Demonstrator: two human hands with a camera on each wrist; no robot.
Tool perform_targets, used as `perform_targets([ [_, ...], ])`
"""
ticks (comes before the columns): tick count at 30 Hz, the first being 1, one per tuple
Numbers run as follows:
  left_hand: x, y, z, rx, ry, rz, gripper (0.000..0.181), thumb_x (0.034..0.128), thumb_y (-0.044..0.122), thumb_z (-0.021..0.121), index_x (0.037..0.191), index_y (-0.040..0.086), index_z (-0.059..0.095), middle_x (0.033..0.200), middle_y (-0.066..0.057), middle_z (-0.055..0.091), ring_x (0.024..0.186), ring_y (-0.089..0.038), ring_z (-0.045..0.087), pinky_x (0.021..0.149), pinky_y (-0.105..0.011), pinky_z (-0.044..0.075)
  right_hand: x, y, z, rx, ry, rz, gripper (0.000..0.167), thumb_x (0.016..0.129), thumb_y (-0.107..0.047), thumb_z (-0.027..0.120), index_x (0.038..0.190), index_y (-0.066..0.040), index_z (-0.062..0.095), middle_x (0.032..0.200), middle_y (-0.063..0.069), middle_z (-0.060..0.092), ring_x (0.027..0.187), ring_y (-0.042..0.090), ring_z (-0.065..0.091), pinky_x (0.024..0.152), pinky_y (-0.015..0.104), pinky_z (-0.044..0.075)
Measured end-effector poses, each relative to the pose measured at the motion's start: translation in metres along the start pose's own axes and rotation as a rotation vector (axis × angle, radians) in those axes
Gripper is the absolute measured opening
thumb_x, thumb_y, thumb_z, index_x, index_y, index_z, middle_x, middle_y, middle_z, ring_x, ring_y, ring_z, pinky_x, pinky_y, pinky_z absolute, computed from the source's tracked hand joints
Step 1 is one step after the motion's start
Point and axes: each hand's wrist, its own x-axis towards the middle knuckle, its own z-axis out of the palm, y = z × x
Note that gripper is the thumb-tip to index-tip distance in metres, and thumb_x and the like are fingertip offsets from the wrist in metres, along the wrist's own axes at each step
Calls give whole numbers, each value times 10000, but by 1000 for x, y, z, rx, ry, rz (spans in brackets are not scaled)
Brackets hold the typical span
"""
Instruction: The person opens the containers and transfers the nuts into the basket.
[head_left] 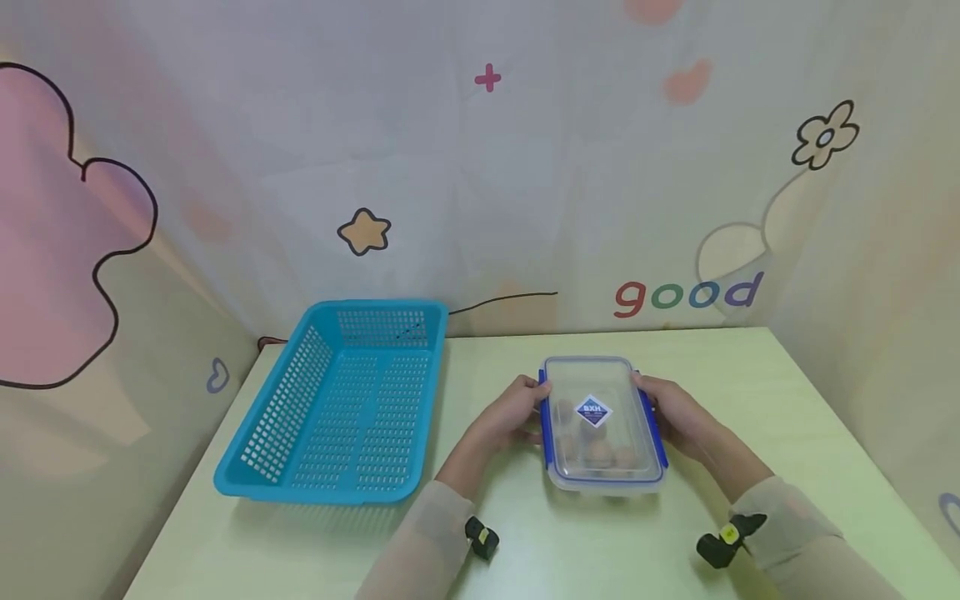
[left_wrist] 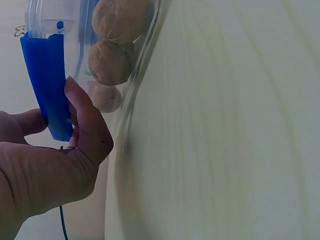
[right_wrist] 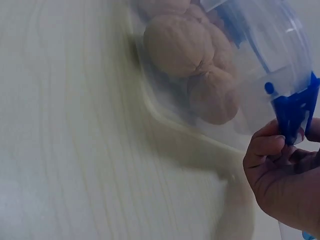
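Note:
A clear plastic food container [head_left: 600, 379] with a blue-edged lid and a diamond-shaped label stands on the table, right of the middle in the head view. Several walnuts [right_wrist: 177, 45] show through its walls. At its left side, my left hand [head_left: 516, 410] pinches the blue clip [left_wrist: 46, 75] between thumb and fingers. My right hand [head_left: 678, 417] does the same at the other side, gripping the right blue clip [right_wrist: 295, 107] low down. Whether the clips are fastened to the rim, I cannot tell.
A blue perforated basket [head_left: 431, 400] stands on the table [head_left: 600, 550] to the left, with nothing inside. Behind the table hangs a printed cloth [head_left: 555, 167], which also closes off both sides. Each sleeve carries a small black camera mount [head_left: 482, 537].

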Motion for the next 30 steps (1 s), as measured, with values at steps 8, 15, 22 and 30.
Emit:
perform_targets([
  [8, -3, 8, -1, -25, 8, -16, 297, 1134, 324, 494, 1280, 66, 474, 1124, -146, 606, 913, -246, 642, 629, -328, 609, 2, -5, -3, -7, -20, 3, 698, 1146, -505, 292, 1619, 8, 297, 1491, 229, 451, 1414, 410, 439, 1206, 610, 351],
  [15, -2, 3, -1, -23, -8, -19, 325, 1127, 324, 517, 1299, 49, 489, 1109, -148, 617, 939, -266, 655, 698, -389, 646, 3, 7, -8, 98, -29, 104, 722, 1160, -456, 218, 1680, 12, 43, 1706, 278, 131, 1578, 464, 148, 1255, 652, 152],
  [22, -2, 5, 0, -39, -11, -33, 339, 1121, 335, 535, 1307, 55, 497, 1118, -144, 625, 916, -255, 662, 703, -385, 647, 0, 0, -13, -109, 13, 77, 749, 1159, -478, 184, 1612, 118, 209, 1592, 360, 329, 1449, 494, 404, 1179, 609, 389],
  [30, -2, 1, -2, -48, -5, -34, 347, 1113, 346, 554, 1300, 56, 518, 1115, -143, 620, 902, -263, 679, 717, -398, 652, -14, -22, -10, -366, 94, 2, 837, 1121, -604, 303, 1503, 137, 382, 1400, 363, 533, 1218, 454, 619, 978, 517, 588],
])
